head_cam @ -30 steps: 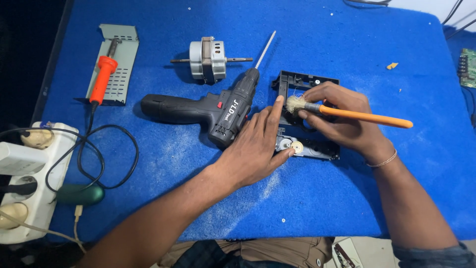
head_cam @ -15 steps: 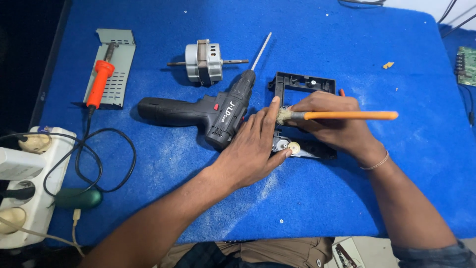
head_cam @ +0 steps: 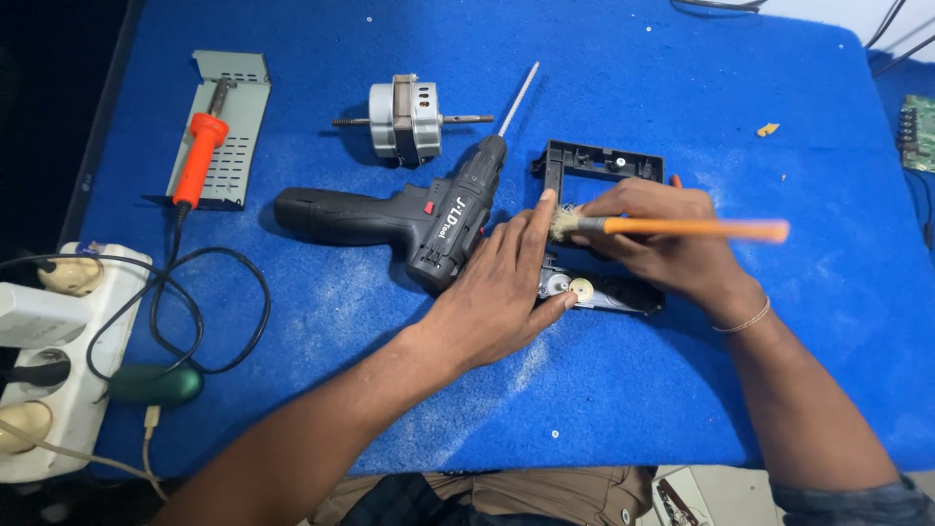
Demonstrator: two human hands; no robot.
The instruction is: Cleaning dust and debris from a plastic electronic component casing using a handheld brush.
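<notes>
A black plastic frame (head_cam: pixel 602 161) with small gears at its near edge lies on the blue mat (head_cam: pixel 682 390). My left hand (head_cam: pixel 506 287) lies flat on the frame's left side, fingers together, holding it down. My right hand (head_cam: pixel 662 244) grips a paintbrush with an orange handle (head_cam: pixel 682 228). Its bristles sit at the frame's left bar, just by my left fingertips. A black cordless drill (head_cam: pixel 409 209) with a long bit lies just left of my left hand.
A small electric motor (head_cam: pixel 407 119) with a shaft sits behind the drill. An orange-handled soldering iron (head_cam: pixel 200 156) rests on a metal stand at the far left. A white power strip (head_cam: pixel 49 360) with plugs and a black cable lies at the left edge. White dust speckles the mat.
The brush has slid left along the frame, so its bristles now touch the left bar. My left hand has stayed pressed on the frame.
</notes>
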